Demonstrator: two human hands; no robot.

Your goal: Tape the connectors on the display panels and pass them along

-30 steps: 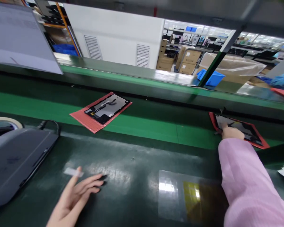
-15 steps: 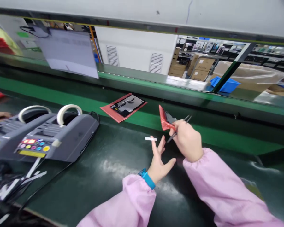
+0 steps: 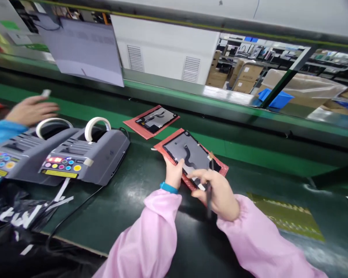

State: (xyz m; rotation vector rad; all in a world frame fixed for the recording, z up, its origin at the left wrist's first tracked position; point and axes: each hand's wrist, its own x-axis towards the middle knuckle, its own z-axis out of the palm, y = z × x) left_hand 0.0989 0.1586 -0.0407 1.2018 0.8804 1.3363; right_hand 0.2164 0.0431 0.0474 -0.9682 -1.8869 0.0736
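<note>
A display panel [image 3: 176, 146] with a dark ribbon cable lies on a red bubble-wrap sleeve [image 3: 220, 164], both tilted in front of me. My left hand [image 3: 174, 173] grips their near left edge, thumb on top and fingers hidden beneath. A small white strip end [image 3: 154, 149] pokes out past the sleeve's left corner, by the hidden fingers. My right hand [image 3: 219, 191] is over the panel's near right side with dark tweezers [image 3: 209, 189] in it, blurred by motion. Farther back, a second panel [image 3: 159, 119] rests on another red sleeve [image 3: 146, 134].
Two grey tape dispensers [image 3: 104, 150] with white tape rolls stand on the left. A co-worker's hand [image 3: 31, 110] moves behind them. Tape scraps [image 3: 26, 220] lie on black plastic at lower left. An olive sheet [image 3: 290, 216] lies at right, on the dark bench.
The panel and its sleeve, earlier in my right hand, are now in my left and lie flatter. The tweezers stay in my right hand. A co-worker's hand has risen behind the dispensers.
</note>
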